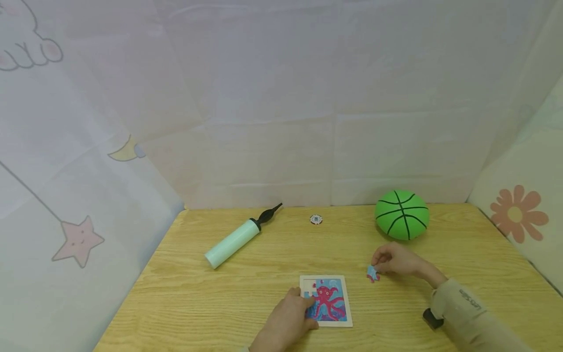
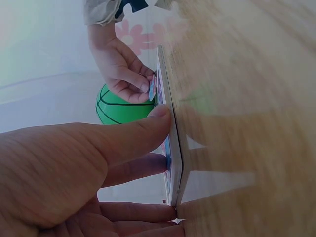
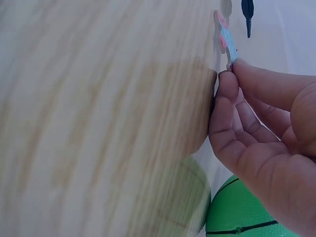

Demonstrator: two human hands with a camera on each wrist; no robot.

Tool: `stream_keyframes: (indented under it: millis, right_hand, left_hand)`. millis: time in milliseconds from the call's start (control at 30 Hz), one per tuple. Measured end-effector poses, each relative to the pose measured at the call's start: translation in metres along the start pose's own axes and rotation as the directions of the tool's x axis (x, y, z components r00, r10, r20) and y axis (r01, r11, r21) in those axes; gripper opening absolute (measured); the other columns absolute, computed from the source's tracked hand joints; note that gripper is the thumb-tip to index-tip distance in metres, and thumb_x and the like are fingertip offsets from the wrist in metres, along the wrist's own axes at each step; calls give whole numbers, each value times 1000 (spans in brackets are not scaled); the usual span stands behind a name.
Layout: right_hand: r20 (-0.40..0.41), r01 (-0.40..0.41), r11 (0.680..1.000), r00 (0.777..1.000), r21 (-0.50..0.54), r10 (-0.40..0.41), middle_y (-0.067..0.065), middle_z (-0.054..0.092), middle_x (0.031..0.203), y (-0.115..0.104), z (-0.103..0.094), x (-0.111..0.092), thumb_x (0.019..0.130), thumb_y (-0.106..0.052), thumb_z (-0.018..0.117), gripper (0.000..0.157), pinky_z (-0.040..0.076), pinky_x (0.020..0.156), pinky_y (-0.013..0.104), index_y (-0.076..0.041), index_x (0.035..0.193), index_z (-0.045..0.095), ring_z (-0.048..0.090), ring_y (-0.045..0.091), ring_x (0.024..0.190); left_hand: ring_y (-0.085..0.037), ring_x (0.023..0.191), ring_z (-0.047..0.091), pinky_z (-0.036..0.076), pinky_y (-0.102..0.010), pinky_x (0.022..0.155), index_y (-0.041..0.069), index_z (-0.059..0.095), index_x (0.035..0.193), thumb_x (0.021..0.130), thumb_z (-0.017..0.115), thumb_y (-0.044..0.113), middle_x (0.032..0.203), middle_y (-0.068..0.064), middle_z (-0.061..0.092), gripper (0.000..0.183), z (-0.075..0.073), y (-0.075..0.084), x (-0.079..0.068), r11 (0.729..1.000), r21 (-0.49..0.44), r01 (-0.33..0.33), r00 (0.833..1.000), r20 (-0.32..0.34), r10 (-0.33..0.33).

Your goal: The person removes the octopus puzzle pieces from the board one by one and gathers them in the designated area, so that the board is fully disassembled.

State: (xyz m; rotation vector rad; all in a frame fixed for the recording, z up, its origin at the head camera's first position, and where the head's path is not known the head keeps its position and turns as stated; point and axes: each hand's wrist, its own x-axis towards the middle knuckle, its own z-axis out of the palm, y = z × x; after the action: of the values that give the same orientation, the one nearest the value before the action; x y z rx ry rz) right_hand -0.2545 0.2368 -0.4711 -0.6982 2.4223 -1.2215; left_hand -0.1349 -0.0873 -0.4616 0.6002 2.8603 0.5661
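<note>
Near the front of the table lies a square jigsaw puzzle (image 1: 347, 308) in a white frame, showing a pink octopus on blue. Its upper-left corner has a pale gap. My left hand (image 1: 287, 315) rests on the puzzle's left side, the index finger across the picture and the thumb (image 2: 159, 112) at the near edge. Other left fingers lie along the frame's side on the tabletop. To the right of the frame, my right hand (image 1: 398, 259) pinches a blue and pink puzzle piece (image 1: 373, 274) between thumb and fingertips, close over the table.
A green ball (image 1: 402, 215) with black lines sits at the back right, behind the right hand. A poker chip (image 1: 315, 219) lies at the back middle. To the left is a mint hand pump (image 1: 233, 243) with a black nozzle. Printed cloth walls surround the wooden table (image 1: 184, 303).
</note>
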Motion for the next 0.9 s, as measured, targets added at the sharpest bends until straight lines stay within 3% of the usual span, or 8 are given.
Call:
stream_keyframes:
  millis: [433, 900]
  right_hand:
    - [-47, 14, 995, 999, -98, -19, 1, 65, 83, 4, 2, 5, 83, -7, 72, 8, 48, 67, 23, -4, 87, 66, 57, 10, 75]
    - [-53, 8, 994, 998, -108, -14, 0, 65, 81, 3, 5, 6, 81, -6, 73, 9, 48, 68, 25, -5, 86, 67, 59, 12, 77]
  left_hand:
    - [-10, 86, 47, 51, -28, 83, 13, 69, 120, 79, 78, 32, 110, -10, 58, 46, 0, 0, 1, 1000, -19, 9, 1000, 12, -9]
    - [-11, 86, 48, 51, -29, 83, 12, 69, 118, 78, 79, 31, 110, -12, 59, 45, 0, 0, -1, 1000, -18, 2, 1000, -5, -2]
